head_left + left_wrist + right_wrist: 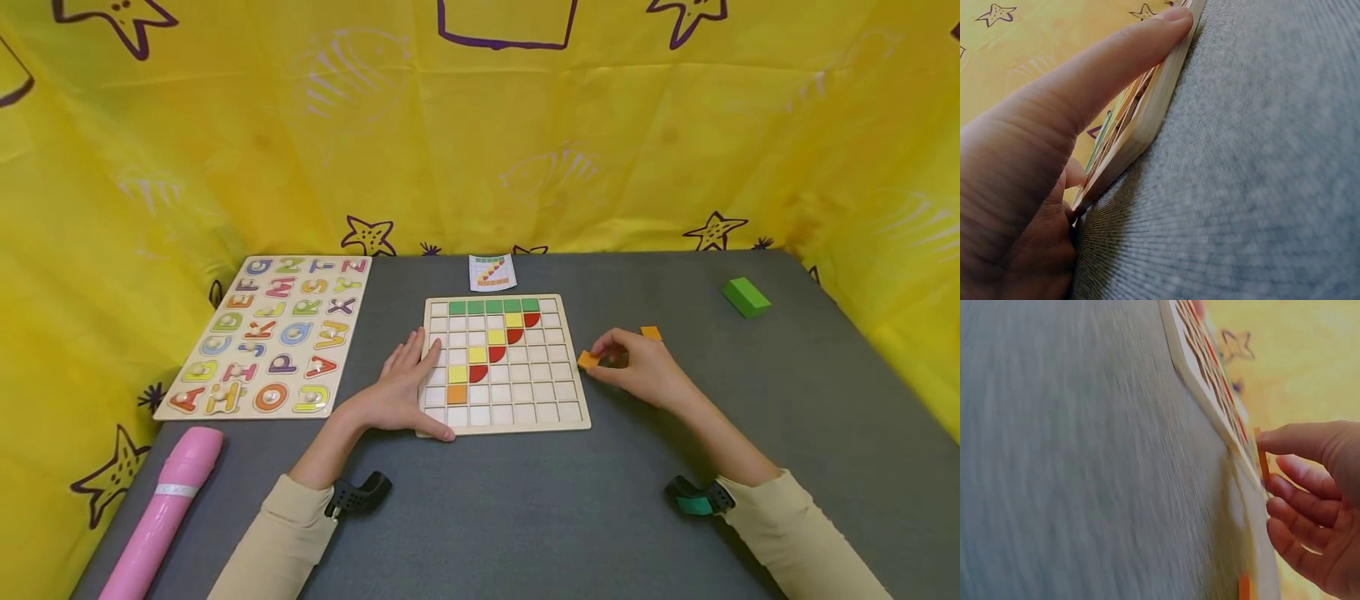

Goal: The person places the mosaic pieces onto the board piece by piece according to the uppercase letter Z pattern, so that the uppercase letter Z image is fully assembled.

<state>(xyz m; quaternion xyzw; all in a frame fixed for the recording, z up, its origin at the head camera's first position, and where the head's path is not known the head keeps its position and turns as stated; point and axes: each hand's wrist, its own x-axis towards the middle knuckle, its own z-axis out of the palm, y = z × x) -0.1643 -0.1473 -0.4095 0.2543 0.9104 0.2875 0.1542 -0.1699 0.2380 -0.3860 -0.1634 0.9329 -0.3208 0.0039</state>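
Note:
My left hand point(396, 390) rests at the left side of a wooden grid board point(545, 393), fingers spread and thumb straight on its front edge. In the left wrist view the thumb point(1104, 72) lies along the board's rim. Between thumb and fingertips my right hand point(643, 367) pinches an orange square tile point(1262, 456), just off the board's right edge. Behind that hand lies a second orange tile point(651, 332), partly hidden. On the board sit a row of green tiles point(493, 307), a diagonal of yellow squares point(477, 355) with red quarter-rounds point(496, 354), and one orange tile point(457, 394).
A small pattern card point(492, 272) lies behind the board. To the left is a letter puzzle board point(273, 337), with a pink microphone-like object point(168, 508) in front of it. A green block point(746, 297) stands at the back right. Yellow cloth point(480, 150) hangs around the grey table.

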